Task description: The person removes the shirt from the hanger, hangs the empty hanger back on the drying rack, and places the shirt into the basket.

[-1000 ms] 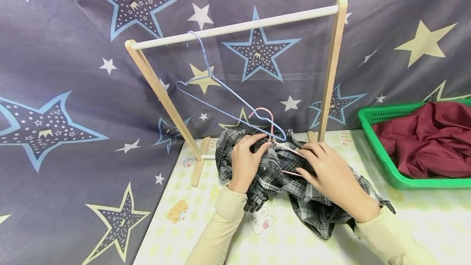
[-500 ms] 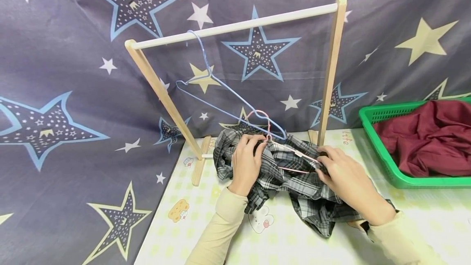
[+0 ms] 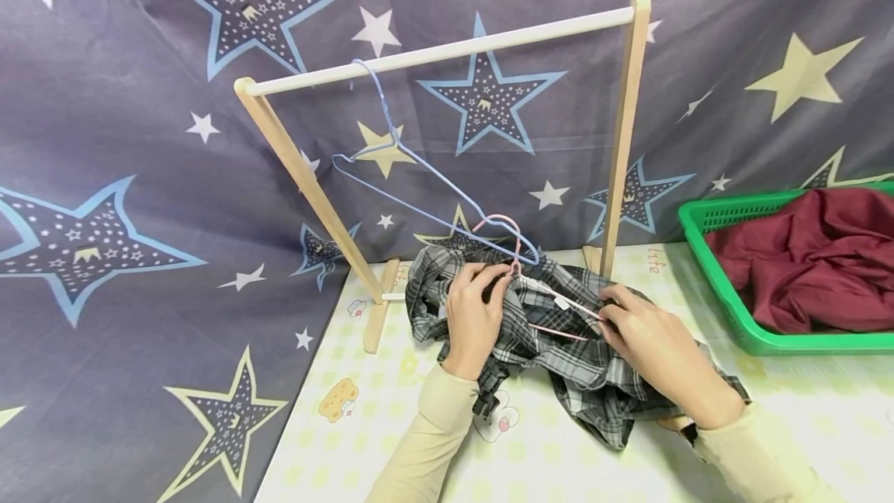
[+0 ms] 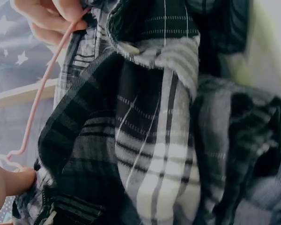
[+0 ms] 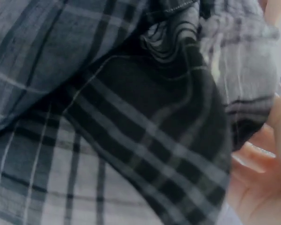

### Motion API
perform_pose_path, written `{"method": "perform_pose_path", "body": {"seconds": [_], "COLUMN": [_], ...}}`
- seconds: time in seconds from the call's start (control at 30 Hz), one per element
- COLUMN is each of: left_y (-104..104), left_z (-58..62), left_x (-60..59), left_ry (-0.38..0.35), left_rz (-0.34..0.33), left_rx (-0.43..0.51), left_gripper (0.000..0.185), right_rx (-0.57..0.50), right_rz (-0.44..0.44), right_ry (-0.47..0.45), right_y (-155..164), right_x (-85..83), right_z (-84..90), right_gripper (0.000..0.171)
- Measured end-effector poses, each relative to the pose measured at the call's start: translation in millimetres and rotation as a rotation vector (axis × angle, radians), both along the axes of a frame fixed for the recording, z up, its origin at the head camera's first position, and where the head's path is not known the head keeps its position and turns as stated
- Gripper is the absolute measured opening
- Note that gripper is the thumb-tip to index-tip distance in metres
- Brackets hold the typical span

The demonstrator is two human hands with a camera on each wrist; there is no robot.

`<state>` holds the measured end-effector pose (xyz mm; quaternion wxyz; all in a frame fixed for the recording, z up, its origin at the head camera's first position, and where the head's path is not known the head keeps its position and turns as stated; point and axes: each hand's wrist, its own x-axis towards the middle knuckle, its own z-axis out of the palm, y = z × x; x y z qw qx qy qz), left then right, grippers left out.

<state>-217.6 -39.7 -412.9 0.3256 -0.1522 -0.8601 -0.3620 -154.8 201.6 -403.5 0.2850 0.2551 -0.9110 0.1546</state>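
Note:
A black, grey and white plaid shirt [image 3: 573, 363] lies bunched on the table beneath the rack. Inside its neck opening is a pink clothes hanger [image 3: 559, 295], its hook upright and overlapping the blue hanger in view. My left hand [image 3: 475, 320] pinches the pink hanger at the base of its hook. With thumb and fingers, my right hand [image 3: 649, 348] holds the hanger's right arm together with the shirt at the shoulder. In the left wrist view, the pink hanger [image 4: 46, 77] runs between both hands. Shirt folds [image 5: 145, 126] fill most of the right wrist view.
A blue hanger [image 3: 436, 175] hangs from the white rail [image 3: 447, 51] of a wooden rack [image 3: 621, 138]. At right stands a green basket [image 3: 740, 309] with dark red cloth [image 3: 824, 270]. A star-patterned curtain [image 3: 174, 278] hangs behind the table [image 3: 391, 410].
My right hand has shifted rightward along the pink hanger's arm, uncovering more of it. The hanger's hook has dipped slightly. My left hand has kept its pinch near the hook.

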Motion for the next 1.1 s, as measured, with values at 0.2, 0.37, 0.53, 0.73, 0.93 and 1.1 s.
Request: {"method": "perform_pose_path", "body": {"seconds": [0.2, 0.37, 0.53, 0.73, 0.93, 1.1], "left_y": [2, 4, 1, 0, -1, -6], "left_z": [3.0, 2.2, -0.5, -1.3, -2.2, -0.5], "left_x": [5.5, -1.4, -8.1, -12.0, -14.9, -16.9], "left_ry": [-0.012, 0.012, 0.009, 0.006, 0.032, 0.046], "left_rz": [-0.011, 0.013, 0.044, 0.068, 0.078, 0.105], "left_rx": [0.099, 0.124, 0.109, 0.091, 0.096, 0.082], "left_gripper": [0.021, 0.022, 0.021, 0.021, 0.019, 0.024], "right_rx": [-0.007, -0.023, -0.025, -0.018, -0.014, -0.005], "right_rz": [0.017, 0.027, 0.025, 0.029, 0.048, 0.068], "right_ry": [0.046, 0.023, -0.056, -0.095, -0.044, -0.032], "right_y": [-3, -6, -5, 5, 15, 20], "right_x": [-4.0, -0.8, 4.3, 7.5, 9.2, 11.1], "right_z": [2.9, 6.8, 7.1, 7.5, 6.0, 5.0], "right_gripper": [0.006, 0.004, 0.003, 0.009, 0.015, 0.022]}}
